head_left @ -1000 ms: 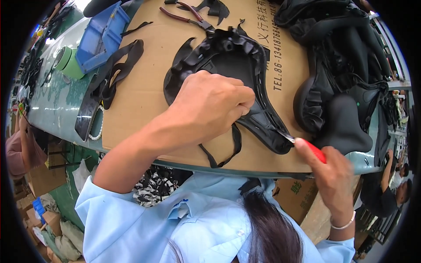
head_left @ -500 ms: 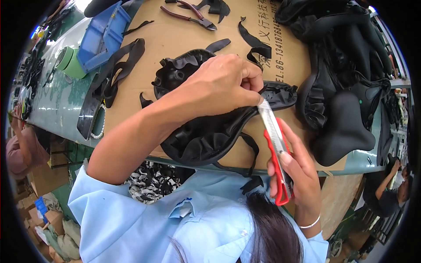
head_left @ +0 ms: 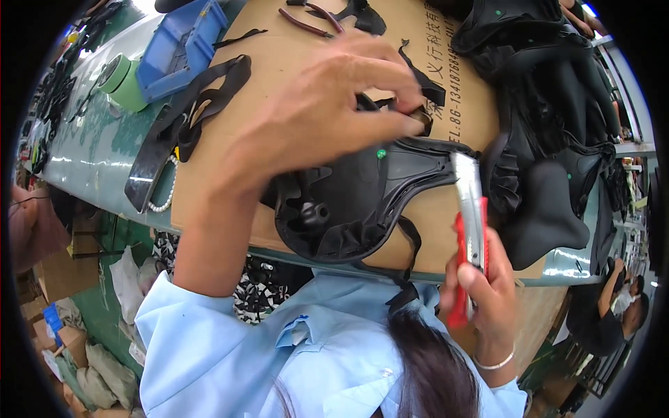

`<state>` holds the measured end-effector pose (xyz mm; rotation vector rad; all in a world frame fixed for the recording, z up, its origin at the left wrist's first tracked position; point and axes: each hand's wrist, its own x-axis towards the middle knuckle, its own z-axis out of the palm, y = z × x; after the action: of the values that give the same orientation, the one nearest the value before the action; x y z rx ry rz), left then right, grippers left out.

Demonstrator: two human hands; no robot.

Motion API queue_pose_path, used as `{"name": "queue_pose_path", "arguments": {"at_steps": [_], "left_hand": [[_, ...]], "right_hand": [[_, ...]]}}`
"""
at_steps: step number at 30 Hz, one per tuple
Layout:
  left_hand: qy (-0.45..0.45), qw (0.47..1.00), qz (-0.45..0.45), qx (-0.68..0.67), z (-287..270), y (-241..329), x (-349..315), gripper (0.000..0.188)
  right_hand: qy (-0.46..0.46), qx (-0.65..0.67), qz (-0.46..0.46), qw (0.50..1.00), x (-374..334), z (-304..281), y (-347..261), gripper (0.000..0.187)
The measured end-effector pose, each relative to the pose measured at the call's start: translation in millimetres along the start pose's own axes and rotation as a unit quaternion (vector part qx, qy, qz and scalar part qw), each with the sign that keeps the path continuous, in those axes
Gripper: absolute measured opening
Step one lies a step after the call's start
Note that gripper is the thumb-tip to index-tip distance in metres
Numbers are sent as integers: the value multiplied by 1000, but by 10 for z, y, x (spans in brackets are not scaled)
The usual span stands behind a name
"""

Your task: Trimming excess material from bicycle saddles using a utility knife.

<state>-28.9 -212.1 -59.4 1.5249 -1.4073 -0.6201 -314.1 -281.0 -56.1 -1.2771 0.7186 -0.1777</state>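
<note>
A black bicycle saddle (head_left: 334, 209) lies underside up in front of me, its smooth base showing and gathered black cover material along its near edge. My left hand (head_left: 334, 97) is above the saddle, blurred by motion, its thumb and fingers pinched on a thin black strip (head_left: 427, 120). In my right hand (head_left: 484, 285) is a red-handled utility knife (head_left: 470, 223), gripped with the blade pointing away from me. The blade's end is beside the saddle's narrow nose; whether they touch I cannot tell. A black strap (head_left: 411, 244) hangs at the near table edge.
Brown cardboard (head_left: 279, 52) covers the table. Pliers (head_left: 310, 21) and loose black scraps lie at the far side. A blue bin (head_left: 182, 49), a green tape roll (head_left: 124, 82) and black straps (head_left: 209, 94) are on the left. Black saddles (head_left: 543, 209) are piled on the right.
My left hand has lifted and moved away from the saddle's nose, with the black strip. The knife has moved right, and more of the saddle's base shows.
</note>
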Motion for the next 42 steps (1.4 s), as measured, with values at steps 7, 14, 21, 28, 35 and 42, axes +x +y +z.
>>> {"name": "queue_pose_path", "arguments": {"at_steps": [7,14,21,28,35,42], "left_hand": [[145,969,-154,131,56,161,-629,19],[279,954,-103,-42,322,561,-753,11],[265,914,-156,-263,852,379,-626,10],[325,909,-169,-199,935,370,-728,11],[157,953,-162,201,915,338,-653,23],[228,966,-87,87,1030,197,-754,8]], "right_hand": [[59,-116,-78,988,732,394,33,43],[1,-270,-217,938,1354,144,-144,38],[-17,-173,-198,965,1313,149,-61,40],[-92,-142,-164,972,1429,163,-148,39],[62,-298,-188,934,652,-24,-231,34],[15,-533,-243,811,40,-43,-240,61]]}}
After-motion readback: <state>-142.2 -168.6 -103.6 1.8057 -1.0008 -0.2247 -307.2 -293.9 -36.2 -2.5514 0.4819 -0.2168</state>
